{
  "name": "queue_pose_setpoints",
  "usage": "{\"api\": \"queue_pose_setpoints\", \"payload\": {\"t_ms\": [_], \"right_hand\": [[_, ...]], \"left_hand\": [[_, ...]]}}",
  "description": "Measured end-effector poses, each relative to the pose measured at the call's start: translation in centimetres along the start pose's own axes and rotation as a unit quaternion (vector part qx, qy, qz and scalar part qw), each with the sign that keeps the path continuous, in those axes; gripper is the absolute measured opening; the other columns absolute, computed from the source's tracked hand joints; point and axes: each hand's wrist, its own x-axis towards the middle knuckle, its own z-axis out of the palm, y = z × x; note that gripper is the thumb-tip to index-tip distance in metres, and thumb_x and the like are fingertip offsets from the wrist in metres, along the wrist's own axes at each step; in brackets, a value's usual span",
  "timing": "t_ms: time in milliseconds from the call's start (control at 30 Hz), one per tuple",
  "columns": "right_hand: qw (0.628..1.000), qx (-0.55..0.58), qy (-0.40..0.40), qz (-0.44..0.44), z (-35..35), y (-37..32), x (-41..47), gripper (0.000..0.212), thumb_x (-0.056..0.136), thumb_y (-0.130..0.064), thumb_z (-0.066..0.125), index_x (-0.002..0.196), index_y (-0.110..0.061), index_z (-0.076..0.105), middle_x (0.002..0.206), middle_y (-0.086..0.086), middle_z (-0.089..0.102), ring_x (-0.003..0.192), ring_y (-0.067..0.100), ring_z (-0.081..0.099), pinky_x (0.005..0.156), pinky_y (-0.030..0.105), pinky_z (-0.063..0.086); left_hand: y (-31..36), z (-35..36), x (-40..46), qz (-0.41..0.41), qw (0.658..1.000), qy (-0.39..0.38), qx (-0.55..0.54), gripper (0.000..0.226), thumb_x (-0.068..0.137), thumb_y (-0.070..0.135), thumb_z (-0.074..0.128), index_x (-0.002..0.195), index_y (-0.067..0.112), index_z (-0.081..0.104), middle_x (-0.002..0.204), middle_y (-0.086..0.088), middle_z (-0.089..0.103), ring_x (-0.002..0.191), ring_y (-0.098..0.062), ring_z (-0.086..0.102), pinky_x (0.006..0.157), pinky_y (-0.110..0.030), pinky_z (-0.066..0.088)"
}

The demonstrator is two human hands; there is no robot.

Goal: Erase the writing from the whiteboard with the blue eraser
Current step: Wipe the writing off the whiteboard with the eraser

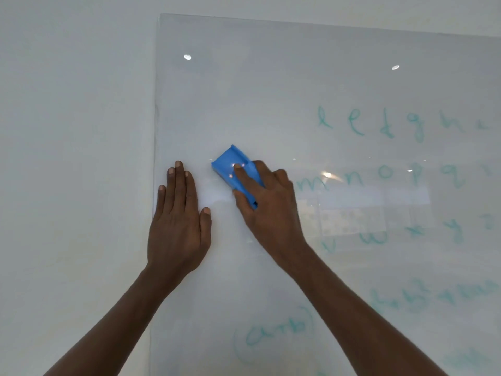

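Note:
A glossy whiteboard hangs on the wall and fills most of the view. My right hand presses the blue eraser flat against the board, left of centre, index finger lying along its back. Pale green handwritten letters run in rows across the right half, and a formula sits lower down. The board's upper left part carries no writing. My left hand lies flat on the board's left edge with fingers spread, holding nothing.
A plain white wall lies left of the board. Ceiling lights and a window reflect in the shiny surface.

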Motion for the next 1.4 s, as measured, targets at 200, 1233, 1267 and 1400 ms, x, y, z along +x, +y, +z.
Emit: {"api": "queue_pose_setpoints", "payload": {"t_ms": [200,1233,1267,1400], "right_hand": [[0.999,-0.035,-0.026,-0.011,-0.8,-0.2,-2.8,0.043,0.092,-0.031,0.055,0.132,-0.017,0.061,0.130,0.008,0.059,0.089,0.025,0.051,0.077,0.036,0.048],[0.965,0.023,0.146,0.218,-4.9,11.6,-3.0,0.042,0.093,-0.025,0.066,0.134,-0.021,0.061,0.124,0.004,0.062,0.090,0.010,0.029,0.084,0.033,0.041],[0.967,0.023,0.142,0.210,-4.6,11.1,-3.3,0.042,0.093,-0.025,0.066,0.134,-0.021,0.061,0.126,0.005,0.061,0.091,0.011,0.030,0.085,0.038,0.044],[0.974,0.028,0.127,0.183,-3.7,8.3,-4.4,0.040,0.092,-0.026,0.065,0.132,-0.020,0.063,0.134,0.009,0.058,0.093,0.011,0.031,0.086,0.044,0.047]], "left_hand": [[0.2,-0.1,0.1,-0.008,1.000,-0.004,-0.003,0.068,0.103,0.029,0.028,0.161,-0.004,0.013,0.171,-0.018,0.004,0.160,-0.028,0.003,0.129,-0.043,0.008],[0.5,-0.3,0.1,-0.018,1.000,-0.007,0.018,0.067,0.105,0.030,0.027,0.161,-0.004,0.013,0.171,-0.017,0.003,0.160,-0.027,0.000,0.129,-0.046,0.010],[0.5,-0.3,0.1,-0.018,1.000,-0.007,0.018,0.067,0.105,0.030,0.027,0.161,-0.004,0.013,0.171,-0.017,0.003,0.160,-0.027,0.000,0.129,-0.046,0.010],[0.5,-0.3,0.1,-0.014,1.000,-0.007,0.021,0.067,0.105,0.029,0.026,0.161,-0.005,0.013,0.171,-0.017,0.003,0.160,-0.027,0.001,0.129,-0.044,0.009]]}}
